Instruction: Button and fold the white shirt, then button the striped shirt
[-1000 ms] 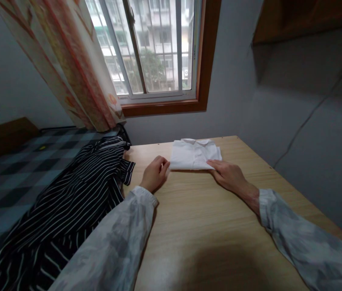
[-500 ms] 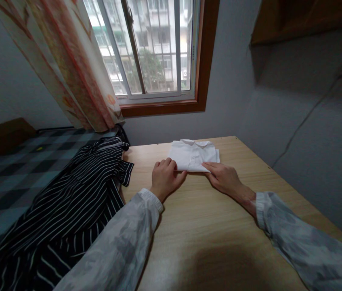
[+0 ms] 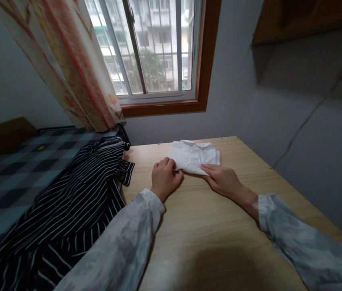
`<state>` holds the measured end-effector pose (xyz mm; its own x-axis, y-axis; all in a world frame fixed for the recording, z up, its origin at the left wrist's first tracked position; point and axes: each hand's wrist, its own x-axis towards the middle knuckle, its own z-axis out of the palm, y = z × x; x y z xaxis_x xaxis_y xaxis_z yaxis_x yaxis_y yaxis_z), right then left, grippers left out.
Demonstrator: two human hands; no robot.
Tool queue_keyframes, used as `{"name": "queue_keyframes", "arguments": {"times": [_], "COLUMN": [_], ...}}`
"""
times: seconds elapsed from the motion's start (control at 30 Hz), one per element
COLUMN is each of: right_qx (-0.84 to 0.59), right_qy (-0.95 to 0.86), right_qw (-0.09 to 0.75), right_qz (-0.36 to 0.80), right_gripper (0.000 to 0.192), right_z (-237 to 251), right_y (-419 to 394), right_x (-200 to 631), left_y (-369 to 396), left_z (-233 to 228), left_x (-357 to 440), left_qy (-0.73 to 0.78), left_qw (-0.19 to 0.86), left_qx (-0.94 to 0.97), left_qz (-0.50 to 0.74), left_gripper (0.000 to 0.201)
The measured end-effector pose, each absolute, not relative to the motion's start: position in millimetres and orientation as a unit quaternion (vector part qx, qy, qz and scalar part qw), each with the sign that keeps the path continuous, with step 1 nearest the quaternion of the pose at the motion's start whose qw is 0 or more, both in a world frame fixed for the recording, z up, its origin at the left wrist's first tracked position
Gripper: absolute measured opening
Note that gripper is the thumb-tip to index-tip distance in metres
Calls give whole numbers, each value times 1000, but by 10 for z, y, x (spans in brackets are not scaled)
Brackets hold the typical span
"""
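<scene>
A folded white shirt [image 3: 192, 155] lies near the back edge of the wooden table [image 3: 207, 214], with what looks like its collar on the far side. At its near left corner is my left hand [image 3: 165, 178], fingers curled and thumb against the near edge. My right hand [image 3: 223, 180] pinches the near edge further right, its fingers stretched over the cloth and the thumb underneath. Between the two hands the near edge bulges slightly toward me.
A black-and-white striped garment [image 3: 76, 198] is spread on the left, over a bed with a checked cover [image 3: 13, 173] and up to the table's left edge. Behind the table are a window [image 3: 158, 52] and a curtain [image 3: 80, 68]. A cable [image 3: 307, 117] runs along the right wall.
My right hand has shifted slightly left and toward me, and the shirt's near edge has come closer with it. My left thumb has drawn in a little.
</scene>
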<state>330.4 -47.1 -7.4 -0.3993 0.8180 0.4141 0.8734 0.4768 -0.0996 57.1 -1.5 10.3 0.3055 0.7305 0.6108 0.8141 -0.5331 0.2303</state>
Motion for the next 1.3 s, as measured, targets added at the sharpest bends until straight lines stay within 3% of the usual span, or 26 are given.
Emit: {"name": "queue_keyframes", "arguments": {"times": [0.27,0.8,1.3], "right_qx": [-508,-499,-498], "right_qy": [-831,-840,-834], "right_qw": [213,195,223], "right_qz": [-72,-89,-77], "right_gripper": [42,44,44], "right_z": [-111,-111,-156], "right_y": [-449,-401,-353], "right_x": [3408,3512,3615], "left_y": [76,90,140], "left_z": [42,138,128], "left_x": [454,370,298], "left_qy": [-429,-345,-348], "left_qw": [19,94,77], "left_qx": [-850,-913,-905], "left_qz": [-306,-197,-233], "left_gripper": [14,15,19]}}
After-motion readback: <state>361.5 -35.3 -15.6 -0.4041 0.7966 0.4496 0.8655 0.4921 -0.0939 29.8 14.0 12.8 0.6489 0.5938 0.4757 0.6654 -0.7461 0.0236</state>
